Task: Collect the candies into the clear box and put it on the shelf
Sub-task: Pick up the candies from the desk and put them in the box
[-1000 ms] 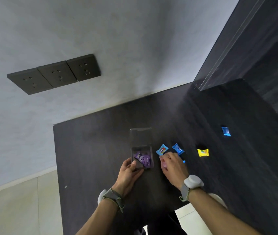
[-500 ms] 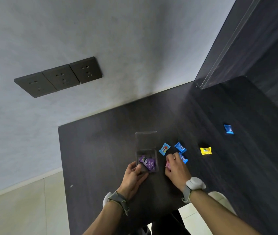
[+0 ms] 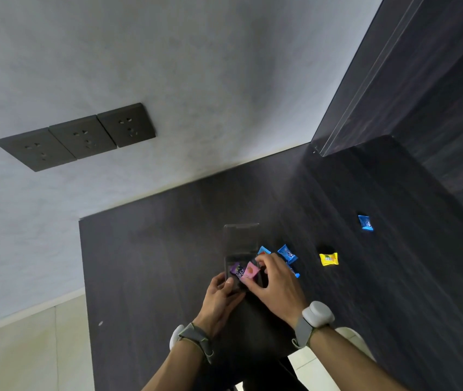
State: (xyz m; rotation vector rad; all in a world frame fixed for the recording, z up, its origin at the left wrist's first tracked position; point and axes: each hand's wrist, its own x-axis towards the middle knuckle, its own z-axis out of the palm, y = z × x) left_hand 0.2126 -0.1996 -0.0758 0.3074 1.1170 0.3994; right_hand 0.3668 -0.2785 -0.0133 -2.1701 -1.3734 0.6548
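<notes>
A small clear box (image 3: pixel 241 241) with its lid flipped up stands on the dark table (image 3: pixel 154 249). My left hand (image 3: pixel 220 296) grips the box's near left side. My right hand (image 3: pixel 274 283) holds a pink candy (image 3: pixel 250 270) by its edge right over the box opening. A purple candy (image 3: pixel 236 268) lies inside. Three blue candies lie just right of the box: one (image 3: pixel 287 253) in full view, one (image 3: pixel 263 250) and one (image 3: pixel 294 271) partly hidden by my fingers. A yellow candy (image 3: pixel 328 259) and a far blue candy (image 3: pixel 365 222) lie further right.
A grey wall with three dark sockets (image 3: pixel 79 136) runs behind the table. A dark cabinet panel (image 3: pixel 422 94) rises at the back right. The table's left edge drops to a pale floor (image 3: pixel 27 348).
My right hand picked the pink candy off the table beside the box and carried it left over the box opening. My left hand stayed on the box.
</notes>
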